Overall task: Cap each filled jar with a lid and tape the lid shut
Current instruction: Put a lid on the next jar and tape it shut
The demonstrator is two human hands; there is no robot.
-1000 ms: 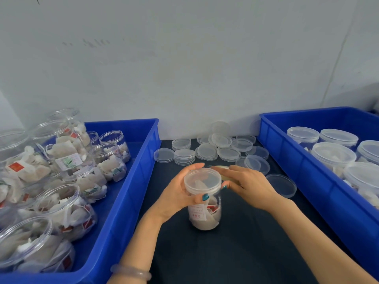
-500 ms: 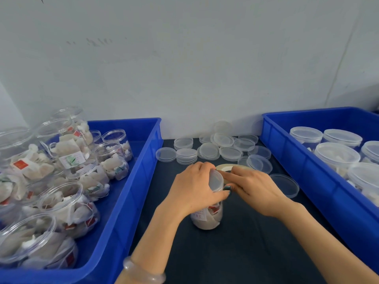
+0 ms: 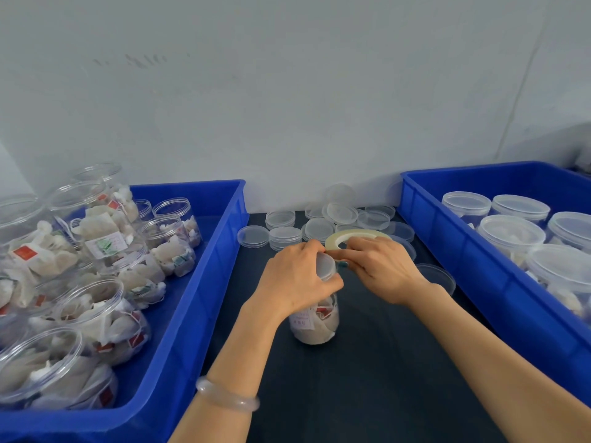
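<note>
Jar (image 3: pixel 315 327), clear plastic, packed with sachets: judged light, rigid and smooth-walled, likely slippery; best taken around the shoulder, under the lid (image 3: pixel 326 265). Stood upright on the dark table (image 3: pixel 367 378). Its top is gripped from above by the left hand (image 3: pixel 295 282). The tape roll (image 3: pixel 355 234) is held by the right hand (image 3: pixel 383 273), fingertips pinched at the lid's edge, apparently on the tape end.

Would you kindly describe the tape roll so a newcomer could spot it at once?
Find the dark table between the left blue bin and the right blue bin. Midway, the right hand holds the tape roll behind the capped jar. It is a cream ring with an open centre; the lids behind it are clear flat discs.
</note>
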